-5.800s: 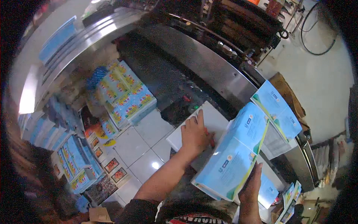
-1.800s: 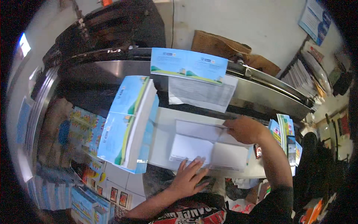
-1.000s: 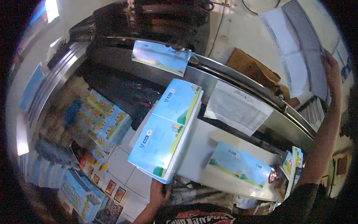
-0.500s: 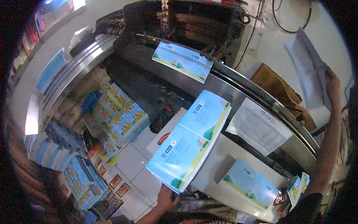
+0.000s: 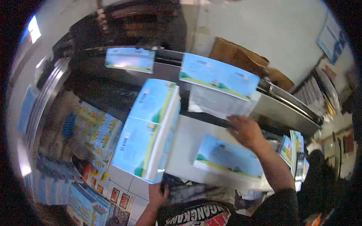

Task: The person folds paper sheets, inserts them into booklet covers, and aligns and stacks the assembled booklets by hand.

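My right hand (image 5: pixel 247 132) is in the air over the bench, fingers stretched to the left and slightly blurred, with nothing in them. Just beyond it, a blue printed sheet (image 5: pixel 218 77) lies across the machine's metal edge, partly covering a white paper (image 5: pixel 222 101). A lower pile of blue printed sheets (image 5: pixel 228 156) is under my right forearm. My left hand (image 5: pixel 158 195) is at the near end of a tall stack of blue printed sheets (image 5: pixel 141 124); its fingers are largely hidden and blurred. Another blue sheet (image 5: pixel 130 60) sits farther back on the machine.
A dark machine (image 5: pixel 124 30) stands at the back left. Torn brown cardboard (image 5: pixel 241 56) leans behind the metal rail. Printed stacks (image 5: pixel 96 130) are low on the left, with more bundles (image 5: pixel 88 205) nearer. Upright booklets (image 5: pixel 292 150) stand at the bench's right end.
My right hand has come from the far right, where it held up a large sheet, to over the bench and is free of it. A blue sheet now lies over the white paper. My view has turned right.
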### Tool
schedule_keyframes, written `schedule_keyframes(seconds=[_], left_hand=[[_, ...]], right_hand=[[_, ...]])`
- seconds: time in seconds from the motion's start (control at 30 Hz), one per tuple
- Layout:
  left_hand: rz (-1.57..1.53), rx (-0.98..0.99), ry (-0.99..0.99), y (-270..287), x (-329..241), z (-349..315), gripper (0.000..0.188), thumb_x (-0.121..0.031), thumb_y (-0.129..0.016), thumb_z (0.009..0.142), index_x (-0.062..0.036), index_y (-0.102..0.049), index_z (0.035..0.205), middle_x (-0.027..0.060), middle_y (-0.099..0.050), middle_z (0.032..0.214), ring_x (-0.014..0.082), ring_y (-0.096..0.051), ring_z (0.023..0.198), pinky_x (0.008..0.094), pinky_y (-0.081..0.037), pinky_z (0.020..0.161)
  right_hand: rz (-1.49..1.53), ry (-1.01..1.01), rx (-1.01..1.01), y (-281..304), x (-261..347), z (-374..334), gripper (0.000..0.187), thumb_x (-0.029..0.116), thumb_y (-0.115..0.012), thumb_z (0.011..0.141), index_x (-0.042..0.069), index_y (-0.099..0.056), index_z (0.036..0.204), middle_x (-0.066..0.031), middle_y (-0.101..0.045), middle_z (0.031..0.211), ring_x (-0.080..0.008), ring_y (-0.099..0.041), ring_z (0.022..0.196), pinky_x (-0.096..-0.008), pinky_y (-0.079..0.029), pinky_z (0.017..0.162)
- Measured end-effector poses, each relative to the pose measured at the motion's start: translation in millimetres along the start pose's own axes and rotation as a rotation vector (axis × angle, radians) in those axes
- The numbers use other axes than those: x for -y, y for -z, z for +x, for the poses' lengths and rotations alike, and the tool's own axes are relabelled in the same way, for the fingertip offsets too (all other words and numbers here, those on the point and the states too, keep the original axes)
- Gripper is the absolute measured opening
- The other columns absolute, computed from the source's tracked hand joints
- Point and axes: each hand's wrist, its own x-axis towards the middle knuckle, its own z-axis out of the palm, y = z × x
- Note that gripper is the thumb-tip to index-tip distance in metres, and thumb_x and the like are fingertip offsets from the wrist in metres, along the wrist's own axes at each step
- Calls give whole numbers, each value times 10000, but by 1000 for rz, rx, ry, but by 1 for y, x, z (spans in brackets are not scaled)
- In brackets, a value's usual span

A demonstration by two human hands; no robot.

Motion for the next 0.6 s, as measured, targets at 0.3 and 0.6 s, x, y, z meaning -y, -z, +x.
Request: schedule_keyframes(seconds=[0.3, 0.6], left_hand=[[130, 35, -402, -4, -42, -3, 245, -161, -688, 750, -64, -657, 973, 173, -602, 1029, 386, -561, 963, 483, -418, 854], [248, 249, -765, -32, -213, 60, 631, -475, -687, 787, -81, -551, 1260, 179, -419, 1383, 376, -349, 1310, 567, -233, 1074]], right_hand=[[37, 64, 379, -43, 33, -176, 742, 385, -666, 786, 65, -389, 1395, -177, -343, 1448, -365, -393, 1283, -446, -463, 937], [161, -3, 381, 39, -31, -102, 315, 105, -515, 833, 53, -588, 1135, -202, -664, 969, -392, -648, 854, -482, -518, 799]])
